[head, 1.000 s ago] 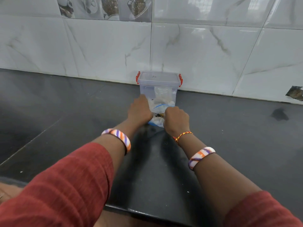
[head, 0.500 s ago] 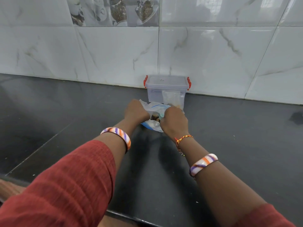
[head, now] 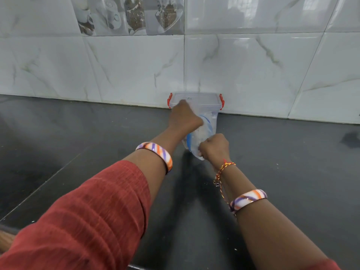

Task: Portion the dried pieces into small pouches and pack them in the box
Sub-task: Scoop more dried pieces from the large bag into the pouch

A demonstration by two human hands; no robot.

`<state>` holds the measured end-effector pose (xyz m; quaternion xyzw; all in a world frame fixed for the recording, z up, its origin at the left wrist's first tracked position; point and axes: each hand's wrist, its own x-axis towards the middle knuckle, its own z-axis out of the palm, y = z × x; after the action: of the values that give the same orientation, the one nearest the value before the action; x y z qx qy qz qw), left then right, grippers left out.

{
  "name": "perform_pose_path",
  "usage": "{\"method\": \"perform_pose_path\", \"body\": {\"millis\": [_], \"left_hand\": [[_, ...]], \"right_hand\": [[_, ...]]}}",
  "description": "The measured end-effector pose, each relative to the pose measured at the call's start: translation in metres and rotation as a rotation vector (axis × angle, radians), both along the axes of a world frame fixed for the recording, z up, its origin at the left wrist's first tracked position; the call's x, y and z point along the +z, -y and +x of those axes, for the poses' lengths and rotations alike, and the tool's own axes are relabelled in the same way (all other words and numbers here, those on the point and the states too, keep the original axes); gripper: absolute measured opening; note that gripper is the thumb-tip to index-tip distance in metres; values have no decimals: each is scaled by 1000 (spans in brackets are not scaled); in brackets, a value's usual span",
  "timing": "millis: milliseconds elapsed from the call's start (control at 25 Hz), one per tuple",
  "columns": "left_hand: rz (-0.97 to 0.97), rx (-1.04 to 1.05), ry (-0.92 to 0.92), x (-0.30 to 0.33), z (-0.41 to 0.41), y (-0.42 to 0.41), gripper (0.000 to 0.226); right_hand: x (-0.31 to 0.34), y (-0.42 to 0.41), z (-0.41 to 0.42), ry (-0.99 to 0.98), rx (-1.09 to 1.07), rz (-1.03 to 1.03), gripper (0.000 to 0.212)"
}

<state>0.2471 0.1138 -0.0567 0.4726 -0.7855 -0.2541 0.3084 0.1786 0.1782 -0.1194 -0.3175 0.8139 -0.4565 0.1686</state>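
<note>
Near edge of the dark counter (head: 292,152) runs along the bottom of frame, under both forearms; red sleeve (head: 87,221) on the left arm, striped bangle (head: 155,153) at the left wrist, second striped bangle (head: 248,198) and a thread bracelet (head: 224,168) on the right. Wide bare counter on both sides of the arms, a seam line running diagonally on the left. Right hand (head: 214,147) curled, pinching the lower end of a clear zip pouch (head: 200,133) with blue seal line. Left hand (head: 184,118) grips the pouch's upper part, lifted in front of the box. Pouch contents pale, blurred, probably dried pieces. Clear box (head: 196,103), red clips, lid on, stands at the back edge touching the tiled wall (head: 116,65); something pale inside, unclear.
</note>
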Motion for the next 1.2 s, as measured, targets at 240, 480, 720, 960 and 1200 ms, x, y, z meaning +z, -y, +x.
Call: {"method": "perform_pose_path", "body": {"millis": [240,480,720,960,1200], "left_hand": [[64,-194,284,-10,4,-5,48],[46,2,-37,-24,29,-1,63],[116,-93,-79,-32,45,-22,83],[211,-82,-371,-42,65,-46,60],[105,-29,-482,-71,86,-74,62]], "right_hand": [[-11,-3,-7,385,-106,-102,15],[-7,-12,6,412,-108,-201,2],[-10,-44,10,457,-128,-241,28],[-10,-75,16,571,-147,-303,25],[-12,-111,17,574,-151,-380,20]]}}
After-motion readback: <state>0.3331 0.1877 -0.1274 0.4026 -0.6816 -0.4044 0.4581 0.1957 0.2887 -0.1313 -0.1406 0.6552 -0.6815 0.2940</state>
